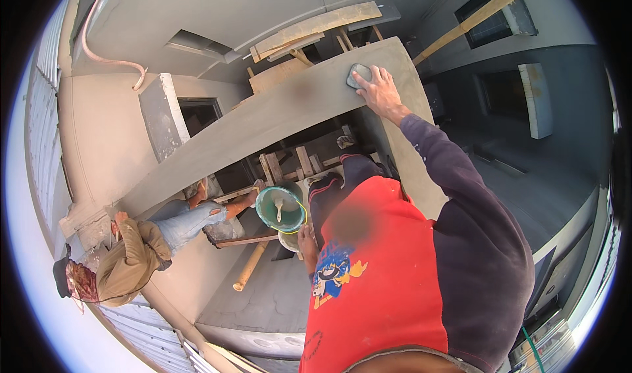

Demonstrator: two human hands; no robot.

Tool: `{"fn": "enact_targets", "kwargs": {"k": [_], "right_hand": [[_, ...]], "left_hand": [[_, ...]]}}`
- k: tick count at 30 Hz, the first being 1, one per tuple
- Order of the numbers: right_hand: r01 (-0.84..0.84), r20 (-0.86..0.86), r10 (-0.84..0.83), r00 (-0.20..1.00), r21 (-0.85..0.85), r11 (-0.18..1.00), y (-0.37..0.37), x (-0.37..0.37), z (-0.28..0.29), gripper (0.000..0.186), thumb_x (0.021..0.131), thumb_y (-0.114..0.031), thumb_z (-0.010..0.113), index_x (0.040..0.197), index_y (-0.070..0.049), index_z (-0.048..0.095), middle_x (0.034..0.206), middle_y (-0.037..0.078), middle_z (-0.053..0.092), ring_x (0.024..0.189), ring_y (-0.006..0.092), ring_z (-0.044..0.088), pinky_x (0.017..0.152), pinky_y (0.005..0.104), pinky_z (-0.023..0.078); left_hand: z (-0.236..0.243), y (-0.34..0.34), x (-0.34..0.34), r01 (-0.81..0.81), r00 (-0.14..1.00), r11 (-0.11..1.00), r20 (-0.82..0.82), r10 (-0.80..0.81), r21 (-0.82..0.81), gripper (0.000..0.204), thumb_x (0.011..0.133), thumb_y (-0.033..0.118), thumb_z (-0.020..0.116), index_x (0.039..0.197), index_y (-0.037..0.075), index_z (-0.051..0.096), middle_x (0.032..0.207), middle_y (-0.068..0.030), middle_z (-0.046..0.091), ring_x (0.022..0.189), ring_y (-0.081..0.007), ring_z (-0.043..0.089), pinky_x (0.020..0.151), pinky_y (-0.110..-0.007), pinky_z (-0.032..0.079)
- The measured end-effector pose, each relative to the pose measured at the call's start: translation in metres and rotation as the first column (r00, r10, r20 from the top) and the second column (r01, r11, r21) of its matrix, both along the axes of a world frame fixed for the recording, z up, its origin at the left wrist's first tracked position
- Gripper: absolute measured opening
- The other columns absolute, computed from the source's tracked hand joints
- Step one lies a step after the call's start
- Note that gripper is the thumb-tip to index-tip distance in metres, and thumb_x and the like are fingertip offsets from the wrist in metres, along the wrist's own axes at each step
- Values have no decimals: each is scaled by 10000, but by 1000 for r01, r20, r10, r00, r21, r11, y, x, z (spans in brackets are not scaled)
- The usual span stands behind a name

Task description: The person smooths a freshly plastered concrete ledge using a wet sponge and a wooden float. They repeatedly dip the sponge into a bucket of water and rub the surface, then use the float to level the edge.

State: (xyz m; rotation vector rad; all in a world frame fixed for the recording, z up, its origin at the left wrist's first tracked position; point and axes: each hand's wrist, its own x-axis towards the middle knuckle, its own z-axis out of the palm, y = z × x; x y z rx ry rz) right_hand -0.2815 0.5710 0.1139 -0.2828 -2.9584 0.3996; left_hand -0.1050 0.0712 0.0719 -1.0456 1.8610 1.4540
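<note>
My right hand [383, 95] grips a grey sponge-like pad [355, 74] against the smooth grey concrete beam [250, 133] that crosses the view. My left hand [307, 240] is low beside my body, closed on the yellow handle of a green bucket [264, 209]. A paintbrush [279, 206] stands inside the bucket, in grey contents.
Another worker [131, 261] in a tan jacket and jeans is at the beam's left end. Timber scaffolding [303, 162] and a bamboo pole [250, 268] lie below the beam. Boards [313, 27], a long bamboo pole [474, 21] and a pink hose [105, 57] are around it.
</note>
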Motion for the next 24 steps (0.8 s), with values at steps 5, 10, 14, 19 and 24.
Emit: {"fn": "enact_targets", "kwargs": {"k": [5,10,14,19,24], "right_hand": [[428,71,-447,892,188,884,81,-3,9,451,906,-361,577,1326,-201,533,1143,237,514,1042,399,507,882,465,439],[188,164,-186,969,5,982,-27,-43,-11,476,898,-314,609,1359,-239,519,1188,265,495,1092,416,484,938,507,399],[-48,11,56,998,-364,930,-138,-28,30,486,896,-242,626,1364,-171,517,1186,255,495,1094,403,488,951,467,400],[-290,-41,449,893,-814,503,-219,-32,79,463,944,-232,563,1362,-48,487,1206,207,565,1086,309,560,965,366,408],[-63,139,728,671,-968,242,-293,-39,109,535,980,-330,519,1369,30,446,1226,67,585,1093,131,537,969,251,387]], "left_hand": [[6,22,25,-150,984,988,-96,152,21,443,940,305,563,1284,37,491,1135,-136,608,1016,-211,595,844,-333,485],[22,3,42,128,991,907,21,-131,-400,469,900,351,577,1245,33,560,1184,-200,614,1099,-276,589,948,-336,433],[19,8,84,-70,996,948,24,81,-310,532,877,402,572,1242,16,550,1181,-230,612,1141,-334,572,983,-380,419],[-18,11,116,-116,989,952,52,136,-282,526,869,410,581,1207,7,579,1142,-212,636,1103,-327,597,951,-377,442],[-25,7,141,-257,958,930,53,280,-264,546,853,439,594,1185,5,600,1152,-204,634,1108,-318,594,954,-379,441]]}}
